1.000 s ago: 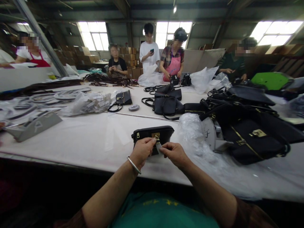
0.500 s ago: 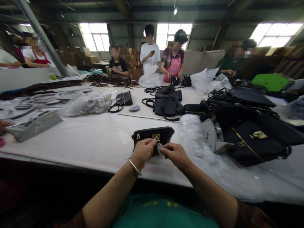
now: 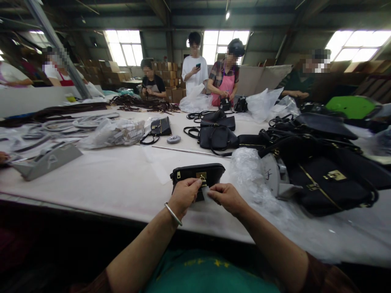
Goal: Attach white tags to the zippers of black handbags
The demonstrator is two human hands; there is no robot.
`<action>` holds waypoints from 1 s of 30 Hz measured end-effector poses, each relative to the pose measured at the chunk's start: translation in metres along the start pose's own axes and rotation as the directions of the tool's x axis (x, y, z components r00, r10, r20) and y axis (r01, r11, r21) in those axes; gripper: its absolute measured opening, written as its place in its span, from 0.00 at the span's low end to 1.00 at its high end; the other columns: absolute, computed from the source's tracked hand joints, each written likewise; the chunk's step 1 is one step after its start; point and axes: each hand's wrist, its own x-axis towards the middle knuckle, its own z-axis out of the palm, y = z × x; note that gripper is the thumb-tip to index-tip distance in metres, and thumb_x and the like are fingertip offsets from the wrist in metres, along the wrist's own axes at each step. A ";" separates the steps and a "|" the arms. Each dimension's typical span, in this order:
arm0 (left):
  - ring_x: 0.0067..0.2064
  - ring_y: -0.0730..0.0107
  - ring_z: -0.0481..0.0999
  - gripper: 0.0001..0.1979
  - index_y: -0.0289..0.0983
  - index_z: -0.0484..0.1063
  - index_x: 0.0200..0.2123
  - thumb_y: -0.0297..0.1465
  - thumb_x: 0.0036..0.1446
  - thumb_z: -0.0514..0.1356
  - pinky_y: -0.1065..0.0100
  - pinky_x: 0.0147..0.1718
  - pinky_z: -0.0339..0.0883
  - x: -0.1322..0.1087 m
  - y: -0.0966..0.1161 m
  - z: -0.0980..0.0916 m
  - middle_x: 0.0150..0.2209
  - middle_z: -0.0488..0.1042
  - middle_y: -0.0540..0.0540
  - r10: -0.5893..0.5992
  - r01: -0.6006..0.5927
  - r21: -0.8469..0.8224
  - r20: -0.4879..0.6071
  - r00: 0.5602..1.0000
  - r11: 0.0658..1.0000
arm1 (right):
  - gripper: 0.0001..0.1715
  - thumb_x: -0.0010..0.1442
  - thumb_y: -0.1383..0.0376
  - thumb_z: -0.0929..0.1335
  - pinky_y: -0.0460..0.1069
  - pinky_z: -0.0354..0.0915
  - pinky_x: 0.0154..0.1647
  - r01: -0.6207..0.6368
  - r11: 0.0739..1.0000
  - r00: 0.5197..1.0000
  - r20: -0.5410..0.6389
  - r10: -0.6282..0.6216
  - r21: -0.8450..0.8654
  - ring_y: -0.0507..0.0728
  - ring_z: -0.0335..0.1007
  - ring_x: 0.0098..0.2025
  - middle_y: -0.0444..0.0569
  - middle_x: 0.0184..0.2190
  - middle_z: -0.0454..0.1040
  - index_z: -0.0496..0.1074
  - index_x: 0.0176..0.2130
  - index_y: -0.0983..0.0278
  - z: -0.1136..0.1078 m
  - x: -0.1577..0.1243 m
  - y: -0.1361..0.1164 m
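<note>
Near the front edge of the desk (image 3: 122, 175), the left hand (image 3: 185, 197) pinches the gold lock (image 3: 204, 183) on a black bag (image 3: 214, 174); the right hand (image 3: 227, 198) pinches pale film (image 3: 207, 195) beneath the lock. Plastic wrap (image 3: 244, 162) lies toward the right edge.

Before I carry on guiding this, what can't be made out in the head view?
All in the head view:
- Bag: lower front, partly behind both hands.
- Lock: partly covered by the left hand.
- Pale strip: pinched end, behind the right hand's fingers.
- Right-hand grey holder: marking, too blurred to read.
</note>
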 end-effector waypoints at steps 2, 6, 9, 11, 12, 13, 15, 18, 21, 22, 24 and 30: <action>0.16 0.81 0.54 0.17 0.33 0.75 0.32 0.43 0.50 0.66 0.74 0.15 0.46 0.000 0.001 0.001 0.14 0.59 0.56 -0.001 0.001 0.001 -0.003 1.000 1.000 | 0.15 0.49 0.56 0.72 0.46 0.49 0.21 -0.018 1.000 1.000 0.002 0.018 0.022 0.48 0.52 0.19 0.39 0.14 0.62 0.74 0.25 0.66 0.000 0.000 0.000; 0.16 0.81 0.54 0.17 0.33 0.75 0.30 0.43 0.50 0.66 0.74 0.16 0.45 -0.001 0.002 0.002 0.14 0.58 0.56 0.001 -0.001 0.000 -0.008 1.000 1.000 | 0.14 0.47 0.56 0.73 0.46 0.49 0.21 -0.039 0.999 0.999 -0.029 0.039 0.023 0.48 0.53 0.19 0.39 0.14 0.63 0.75 0.24 0.66 0.002 0.001 -0.001; 0.16 0.80 0.55 0.16 0.33 0.75 0.31 0.42 0.51 0.65 0.74 0.16 0.46 -0.001 0.001 0.001 0.14 0.59 0.56 0.014 -0.014 0.012 -0.007 1.000 1.000 | 0.14 0.46 0.56 0.73 0.46 0.50 0.22 -0.029 0.999 0.998 -0.058 0.030 0.015 0.48 0.54 0.20 0.39 0.15 0.63 0.75 0.24 0.66 0.002 0.001 -0.001; 0.16 0.80 0.55 0.16 0.33 0.76 0.31 0.42 0.51 0.65 0.74 0.16 0.47 -0.001 0.000 0.001 0.14 0.59 0.56 0.018 -0.018 0.021 -0.005 1.000 1.000 | 0.14 0.46 0.56 0.73 0.46 0.50 0.22 -0.026 1.000 0.997 -0.067 0.027 0.013 0.48 0.53 0.20 0.39 0.15 0.63 0.75 0.24 0.66 0.002 0.001 -0.001; 0.16 0.80 0.55 0.16 0.33 0.76 0.31 0.42 0.51 0.65 0.74 0.16 0.47 0.000 -0.001 0.000 0.14 0.59 0.56 0.017 -0.017 0.021 -0.004 1.000 1.000 | 0.14 0.46 0.56 0.73 0.46 0.50 0.22 -0.027 1.000 0.997 -0.071 0.027 0.010 0.48 0.53 0.20 0.39 0.15 0.63 0.75 0.24 0.66 0.002 0.002 0.000; 0.16 0.80 0.55 0.16 0.32 0.75 0.32 0.42 0.51 0.65 0.74 0.16 0.47 0.000 -0.001 0.000 0.14 0.59 0.56 0.015 -0.015 0.020 -0.003 1.000 1.000 | 0.14 0.47 0.56 0.73 0.46 0.50 0.21 -0.027 1.000 0.997 -0.075 0.027 0.009 0.48 0.53 0.20 0.39 0.15 0.63 0.75 0.25 0.66 0.002 0.002 0.000; 0.16 0.80 0.54 0.16 0.32 0.76 0.32 0.42 0.52 0.65 0.74 0.15 0.47 0.000 -0.002 0.000 0.14 0.59 0.56 0.015 -0.015 0.017 -0.003 1.000 1.000 | 0.14 0.47 0.56 0.73 0.46 0.50 0.21 -0.025 1.000 0.996 -0.083 0.025 0.008 0.48 0.53 0.20 0.39 0.15 0.63 0.75 0.25 0.66 0.002 0.002 0.001; 0.16 0.81 0.54 0.17 0.32 0.76 0.32 0.42 0.52 0.65 0.74 0.15 0.46 0.001 -0.002 0.000 0.14 0.58 0.57 0.018 -0.018 0.013 -0.005 1.000 1.000 | 0.14 0.46 0.56 0.74 0.46 0.52 0.22 -0.011 1.000 0.995 -0.096 0.012 0.006 0.48 0.54 0.20 0.40 0.16 0.65 0.75 0.24 0.66 0.002 0.004 0.002; 0.16 0.81 0.54 0.18 0.33 0.76 0.31 0.44 0.51 0.66 0.74 0.15 0.46 0.001 -0.003 0.001 0.14 0.59 0.56 0.019 -0.019 0.007 -0.007 1.000 1.000 | 0.14 0.46 0.57 0.74 0.46 0.55 0.24 0.018 1.000 0.993 -0.113 -0.020 -0.022 0.49 0.58 0.22 0.41 0.18 0.68 0.75 0.24 0.65 0.002 0.004 0.003; 0.16 0.81 0.54 0.18 0.33 0.76 0.31 0.44 0.50 0.66 0.74 0.15 0.47 0.001 -0.002 0.001 0.14 0.59 0.56 0.021 -0.021 0.007 -0.010 1.000 1.000 | 0.14 0.46 0.57 0.74 0.47 0.56 0.25 0.030 0.999 0.992 -0.121 -0.034 -0.034 0.50 0.59 0.23 0.42 0.18 0.70 0.75 0.24 0.65 0.002 0.004 0.004; 0.16 0.81 0.55 0.18 0.33 0.76 0.31 0.44 0.50 0.66 0.74 0.16 0.47 -0.001 -0.001 0.001 0.14 0.59 0.56 0.024 -0.024 0.012 -0.015 1.000 1.000 | 0.13 0.46 0.57 0.74 0.47 0.58 0.27 0.054 0.997 0.988 -0.139 -0.061 -0.056 0.50 0.61 0.24 0.42 0.20 0.71 0.75 0.24 0.65 0.002 0.004 0.005; 0.16 0.80 0.55 0.16 0.33 0.76 0.31 0.42 0.50 0.66 0.74 0.16 0.48 -0.004 0.002 0.003 0.14 0.60 0.56 0.019 -0.018 0.019 -0.032 0.999 1.000 | 0.13 0.48 0.57 0.74 0.47 0.59 0.28 0.092 0.991 0.980 -0.168 -0.108 -0.099 0.51 0.63 0.25 0.42 0.21 0.72 0.74 0.24 0.64 0.004 0.001 0.008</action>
